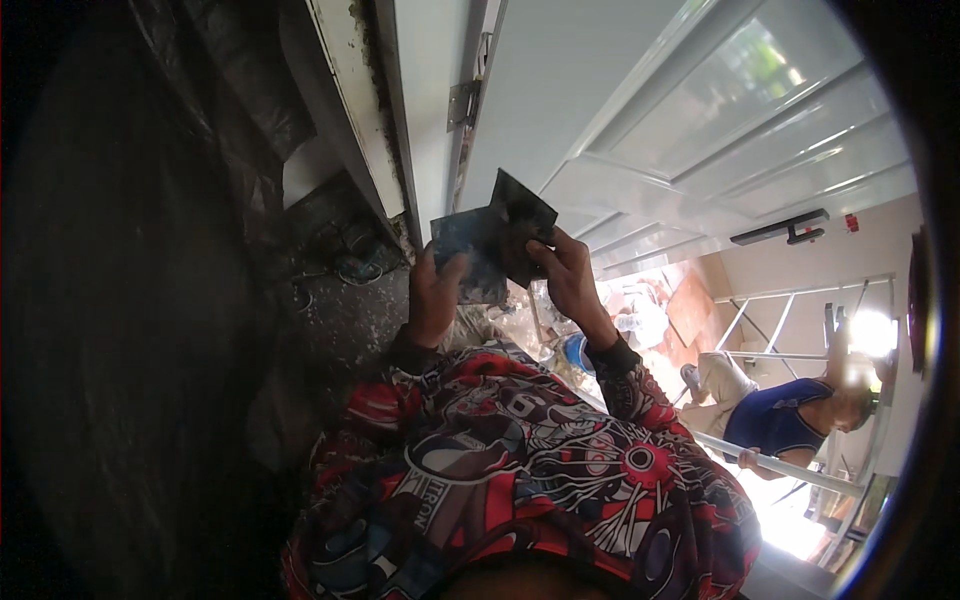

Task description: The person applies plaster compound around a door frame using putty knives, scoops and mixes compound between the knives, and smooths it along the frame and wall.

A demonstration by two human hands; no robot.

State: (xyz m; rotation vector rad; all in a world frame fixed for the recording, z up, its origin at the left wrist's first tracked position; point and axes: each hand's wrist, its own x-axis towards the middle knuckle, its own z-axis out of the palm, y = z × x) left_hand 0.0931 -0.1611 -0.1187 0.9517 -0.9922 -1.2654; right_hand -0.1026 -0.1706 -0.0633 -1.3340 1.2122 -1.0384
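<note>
Left hand (434,300): grip closed around a bluish-dark square plate (468,232), thumb on its face. Overlapping it in view: a darker plate (523,203), pinched by the right hand's (572,280) grip. Both plates lie between the hands; white panelled door (700,130) at upper right.

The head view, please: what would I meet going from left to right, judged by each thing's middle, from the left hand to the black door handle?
Left hand → left dark flat piece → right dark flat piece → right hand → black door handle.
</note>
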